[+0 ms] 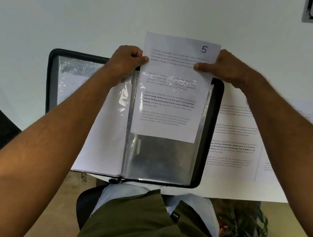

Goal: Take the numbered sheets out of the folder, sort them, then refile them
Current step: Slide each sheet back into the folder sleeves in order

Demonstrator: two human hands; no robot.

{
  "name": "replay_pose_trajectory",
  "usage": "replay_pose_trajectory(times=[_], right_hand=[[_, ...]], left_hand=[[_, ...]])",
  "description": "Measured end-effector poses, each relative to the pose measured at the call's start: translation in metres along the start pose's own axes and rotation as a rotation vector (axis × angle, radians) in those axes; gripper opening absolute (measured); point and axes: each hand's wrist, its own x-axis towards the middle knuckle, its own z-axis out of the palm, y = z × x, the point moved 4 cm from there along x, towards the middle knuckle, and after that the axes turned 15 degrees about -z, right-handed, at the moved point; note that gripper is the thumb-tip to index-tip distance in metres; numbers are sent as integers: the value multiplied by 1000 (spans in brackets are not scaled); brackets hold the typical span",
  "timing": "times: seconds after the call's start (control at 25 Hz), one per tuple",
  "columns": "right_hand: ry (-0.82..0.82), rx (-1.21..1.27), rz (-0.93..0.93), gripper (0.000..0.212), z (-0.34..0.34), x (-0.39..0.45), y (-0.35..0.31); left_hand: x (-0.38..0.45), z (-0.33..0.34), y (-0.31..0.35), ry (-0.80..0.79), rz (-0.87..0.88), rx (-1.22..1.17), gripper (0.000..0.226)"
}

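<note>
We pinch the white printed sheet numbered 5 [173, 92] at both side edges, left hand [127, 61] and right hand [225, 66] level, its long axis running near-far, half inside the right clear plastic sleeve [162, 159] of the open black zip folder [48, 78].

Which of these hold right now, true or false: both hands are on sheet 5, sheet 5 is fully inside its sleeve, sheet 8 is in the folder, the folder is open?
1. Both hands hold sheet 5. True: the left hand and the right hand pinch sheet 5 at its side edges.
2. Sheet 5 is fully inside its sleeve. False: its upper part sticks out above the clear sleeve.
3. Sheet 8 is in the folder. False: sheet 8 lies on the table, right of the folder.
4. The folder is open. True.
</note>
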Motion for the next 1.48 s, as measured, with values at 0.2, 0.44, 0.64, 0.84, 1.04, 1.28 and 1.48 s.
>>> replay_pose_trajectory(times=[0.2, 0.44, 0.64, 0.84, 1.04, 1.28, 1.48], right_hand=[[-129, -89, 33, 44, 9, 1, 3], [203, -5, -166, 25, -1, 6, -8], [65, -59, -166, 29, 2, 9, -10], [-43, -144, -163, 28, 9, 8, -12], [-148, -191, -161, 28, 16, 4, -14], [-297, -302, -135, 29, 29, 0, -19], [-338, -339, -72, 28, 42, -3, -23]], left_hand=[[3, -1, -2, 36, 7, 7, 24], [7, -3, -5, 21, -26, 83, 38], [5, -3, -5, 15, 27, 27, 7], [3, -5, -6, -1, 70, -2, 16], [4, -3, -11, -30, 110, 115, 7], [7, 2, -11, -38, 196, 337, 2], [12, 6, -13, 20, 199, 421, 36]])
